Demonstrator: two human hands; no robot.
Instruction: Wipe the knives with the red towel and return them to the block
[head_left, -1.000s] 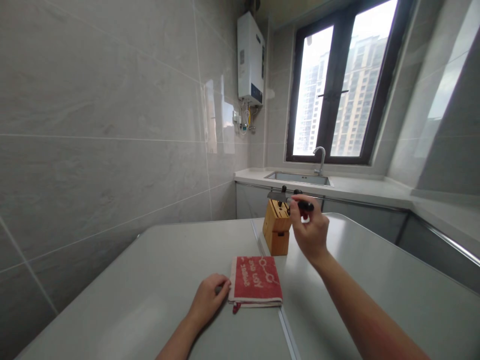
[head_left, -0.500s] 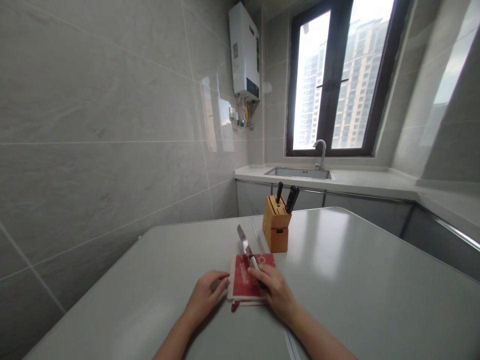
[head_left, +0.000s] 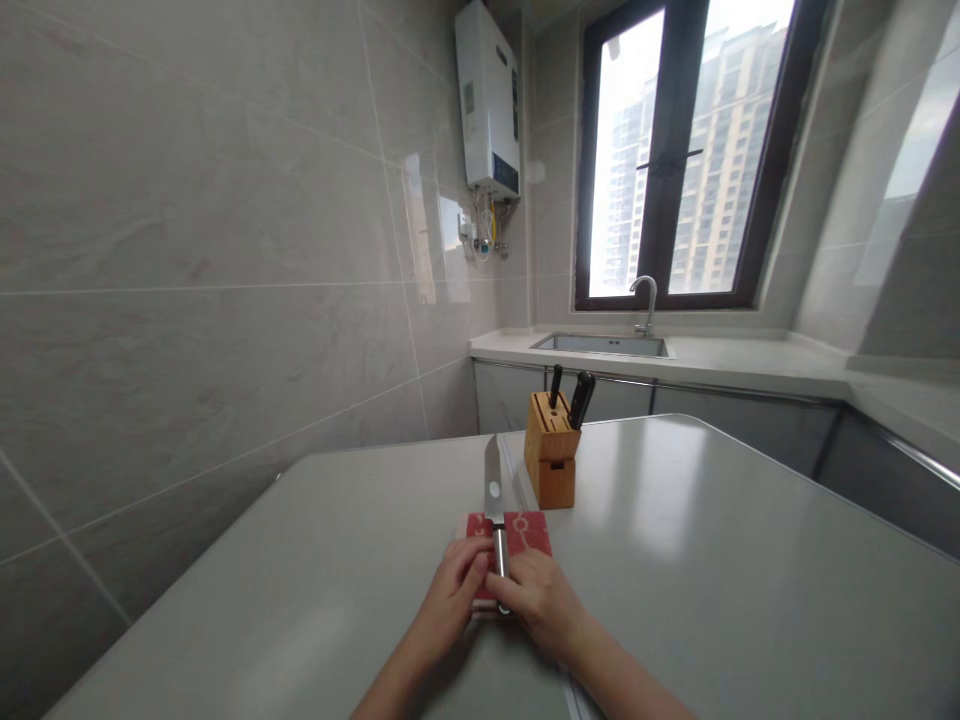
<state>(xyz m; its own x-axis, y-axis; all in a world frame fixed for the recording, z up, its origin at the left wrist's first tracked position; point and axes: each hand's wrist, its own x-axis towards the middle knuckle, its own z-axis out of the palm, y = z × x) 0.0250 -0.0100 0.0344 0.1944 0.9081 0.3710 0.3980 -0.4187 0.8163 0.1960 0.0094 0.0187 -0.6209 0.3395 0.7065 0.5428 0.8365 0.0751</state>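
Observation:
A folded red-and-white cloth (head_left: 527, 530) lies on the table with a kitchen knife (head_left: 493, 490) over it. The knife's blade points away from me, past the cloth's far edge. My right hand (head_left: 541, 592) is closed on the knife's metal handle, thumb across its near end. My left hand (head_left: 454, 585) is at the cloth's left side, fingers bent and thumb drawn in on the cloth, fingertips close beside the handle. Its fingers partly hide the cloth. Beyond the cloth stands a wooden knife block (head_left: 553, 450) holding black-handled knives (head_left: 581, 400).
The pale table (head_left: 712, 560) has a seam running lengthwise beneath the cloth. Behind it are a counter (head_left: 750, 352) with a sink (head_left: 604, 344) and a faucet (head_left: 646, 300). A tiled wall (head_left: 225, 350) borders the left side, with a water heater (head_left: 487, 110) at its far end.
The knife has swung from a leftward slant to nearly straight ahead. My left hand has moved right, from beside the cloth onto it. My right hand has shifted toward the handle's near end.

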